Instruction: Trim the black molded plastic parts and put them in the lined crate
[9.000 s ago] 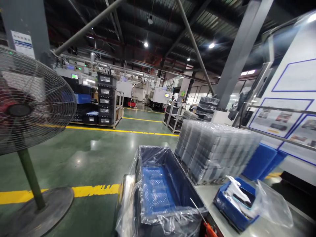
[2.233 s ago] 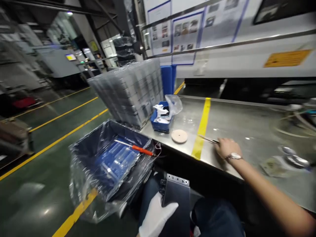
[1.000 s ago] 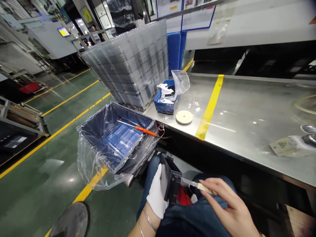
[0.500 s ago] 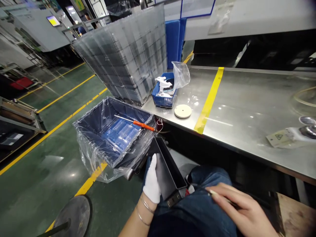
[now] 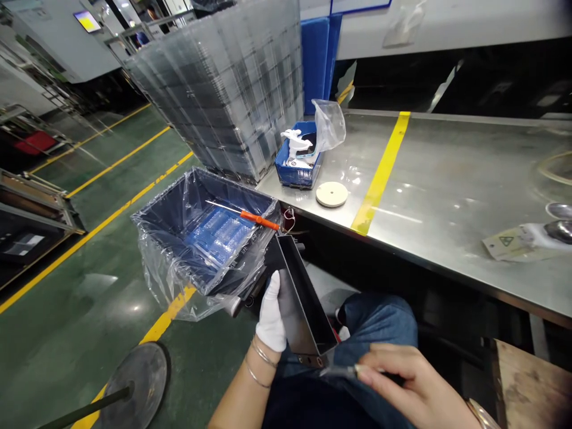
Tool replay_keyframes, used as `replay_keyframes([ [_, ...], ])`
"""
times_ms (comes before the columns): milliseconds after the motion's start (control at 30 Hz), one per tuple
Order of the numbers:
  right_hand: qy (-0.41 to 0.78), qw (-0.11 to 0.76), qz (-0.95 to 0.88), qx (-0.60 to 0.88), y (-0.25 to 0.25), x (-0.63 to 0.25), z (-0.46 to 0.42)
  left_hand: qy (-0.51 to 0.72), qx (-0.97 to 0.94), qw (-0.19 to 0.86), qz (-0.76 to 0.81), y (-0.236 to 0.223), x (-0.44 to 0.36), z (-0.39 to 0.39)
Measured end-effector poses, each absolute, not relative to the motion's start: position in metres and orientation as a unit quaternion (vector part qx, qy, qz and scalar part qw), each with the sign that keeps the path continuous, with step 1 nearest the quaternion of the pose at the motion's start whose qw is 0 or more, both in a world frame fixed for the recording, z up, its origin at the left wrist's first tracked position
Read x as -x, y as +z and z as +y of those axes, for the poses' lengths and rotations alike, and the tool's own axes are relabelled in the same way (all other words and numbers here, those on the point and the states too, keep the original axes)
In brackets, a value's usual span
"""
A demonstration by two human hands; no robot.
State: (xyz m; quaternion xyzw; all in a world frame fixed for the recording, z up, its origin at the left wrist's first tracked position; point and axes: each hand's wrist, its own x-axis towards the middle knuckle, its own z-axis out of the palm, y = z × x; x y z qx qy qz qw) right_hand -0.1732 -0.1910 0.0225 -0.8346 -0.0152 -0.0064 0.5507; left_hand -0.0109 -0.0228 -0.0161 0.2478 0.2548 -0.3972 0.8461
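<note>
Steel worktop (image 5: 429, 179) at two o'clock carries a triangle-marked label (image 5: 506, 241) (wording unreadable); the grip of the left gloved hand (image 5: 270, 313) clamps a black metal channel (image 5: 300, 298), the right hand (image 5: 402, 381) pinches a slim blade (image 5: 339, 372).

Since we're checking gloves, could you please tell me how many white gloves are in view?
1: on the left hand; the right hand is bare. Others could be hidden.
</note>
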Motion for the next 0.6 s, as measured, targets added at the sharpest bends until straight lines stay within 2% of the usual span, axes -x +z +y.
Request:
replay_keyframes([
  [67,-0.007,0.552,-0.017,0.833,0.025,0.176,-0.190,-0.388,-0.250,0.839,0.286,-0.013,0.012,-0.024],
  [200,-0.181,0.512,0.048,0.838,0.023,0.183,-0.183,-0.325,-0.250,0.857,0.313,-0.008,0.014,-0.028],
  [267,-0.223,0.490,0.059,0.841,0.019,0.184,-0.178,-0.283,-0.238,0.866,0.337,-0.002,0.013,-0.031],
  [433,-0.269,0.467,0.093,0.837,0.013,0.185,-0.170,-0.253,-0.233,0.873,0.347,0.017,0.012,-0.035],
  [600,-0.244,0.477,0.068,0.841,0.008,0.184,-0.172,-0.253,-0.202,0.909,0.264,0.006,0.011,-0.023],
])
